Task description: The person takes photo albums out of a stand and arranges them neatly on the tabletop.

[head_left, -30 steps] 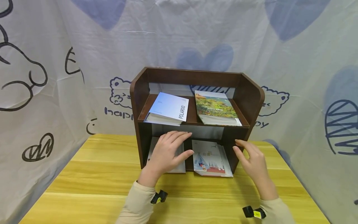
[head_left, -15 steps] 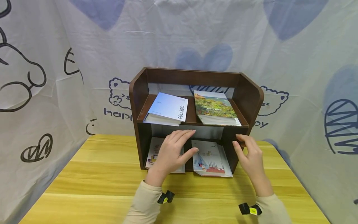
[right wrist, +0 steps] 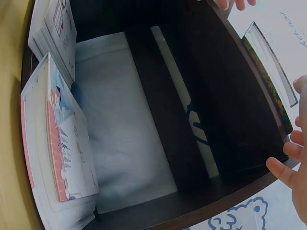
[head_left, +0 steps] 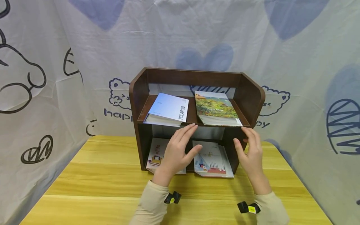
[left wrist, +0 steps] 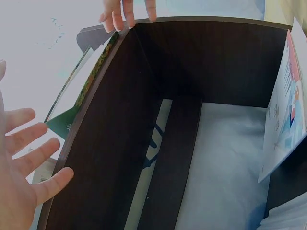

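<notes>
A dark brown two-tier shelf [head_left: 194, 78] stands on the table. Before its left half my left hand [head_left: 178, 153] is raised with fingers extended, fingertips close to the front edge of the upper board; whether they touch it I cannot tell. My right hand [head_left: 251, 156] is at the right side panel, fingers spread and fingertips by the upper board's right end. Neither hand holds anything. On the upper tier lie a blue-white POLAROID album [head_left: 170, 107] and a photo album with a garden picture [head_left: 216, 107]. Below lie two white illustrated albums, the left one [head_left: 156, 153] partly hidden by my left hand, the right one [head_left: 211, 159] in full view.
The shelf stands on a yellow wood-grain table [head_left: 90, 178]. Behind and beside it hangs a white cloth [head_left: 92, 40] with blue hearts and line drawings. Both upper albums jut slightly over the upper board's front edge.
My left hand has moved right and up toward the upper board, uncovering more of the lower left album. My right hand's fingers have risen and straightened by the right panel. The albums stay put.
</notes>
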Motion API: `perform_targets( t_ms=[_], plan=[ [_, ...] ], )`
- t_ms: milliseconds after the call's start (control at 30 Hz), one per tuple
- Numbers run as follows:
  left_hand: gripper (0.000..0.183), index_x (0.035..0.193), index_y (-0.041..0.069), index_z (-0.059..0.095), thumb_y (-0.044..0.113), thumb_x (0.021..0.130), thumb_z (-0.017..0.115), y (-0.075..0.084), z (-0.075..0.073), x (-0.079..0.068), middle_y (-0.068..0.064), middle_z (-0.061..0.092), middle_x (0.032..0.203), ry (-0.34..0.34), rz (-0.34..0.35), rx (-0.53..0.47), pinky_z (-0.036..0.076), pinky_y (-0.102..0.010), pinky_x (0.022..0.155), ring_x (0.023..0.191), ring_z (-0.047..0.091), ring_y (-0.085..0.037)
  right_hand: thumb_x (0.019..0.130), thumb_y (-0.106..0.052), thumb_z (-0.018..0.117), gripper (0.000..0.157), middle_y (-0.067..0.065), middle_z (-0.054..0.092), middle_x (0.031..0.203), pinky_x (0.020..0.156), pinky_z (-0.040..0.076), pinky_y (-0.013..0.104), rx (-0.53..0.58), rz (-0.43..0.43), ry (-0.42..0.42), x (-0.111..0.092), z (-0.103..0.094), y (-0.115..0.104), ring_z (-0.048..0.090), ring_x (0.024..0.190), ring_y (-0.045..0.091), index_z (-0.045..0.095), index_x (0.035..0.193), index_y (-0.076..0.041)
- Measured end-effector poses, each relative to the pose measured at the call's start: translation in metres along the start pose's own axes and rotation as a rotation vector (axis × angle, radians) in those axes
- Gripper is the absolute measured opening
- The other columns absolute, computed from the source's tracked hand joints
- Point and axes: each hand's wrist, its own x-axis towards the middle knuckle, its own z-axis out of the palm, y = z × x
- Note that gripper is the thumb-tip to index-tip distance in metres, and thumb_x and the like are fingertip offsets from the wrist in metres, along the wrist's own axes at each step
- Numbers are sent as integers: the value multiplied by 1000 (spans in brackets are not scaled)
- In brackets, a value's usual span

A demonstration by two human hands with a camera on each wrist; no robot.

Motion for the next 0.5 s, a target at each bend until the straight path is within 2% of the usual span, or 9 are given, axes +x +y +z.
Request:
perform_targets(
  t_ms=[133,267,500],
  plan=[
    [70,143,1,45,56,101,33,3,4,4,-17,48,146,27,2,-36,43,-44,109,133,47,-28,91,-12,65,45,26,51,133,93,39,5,-2,0,9,1,1,0,49,118,34,55,132,3],
    [71,146,2,39,56,101,33,6,9,8,-18,41,151,24,-14,-82,43,-45,110,138,43,-30,91,-14,64,47,25,51,135,95,37,3,-8,-1,12,1,3,2,49,121,36,54,134,2],
    [78,152,4,28,60,99,32,7,19,8,-17,27,159,-21,-114,-234,37,-49,114,145,33,-30,92,-14,65,48,24,52,137,94,39,4,-12,6,7,0,3,2,50,121,34,53,136,1]
  ],
)
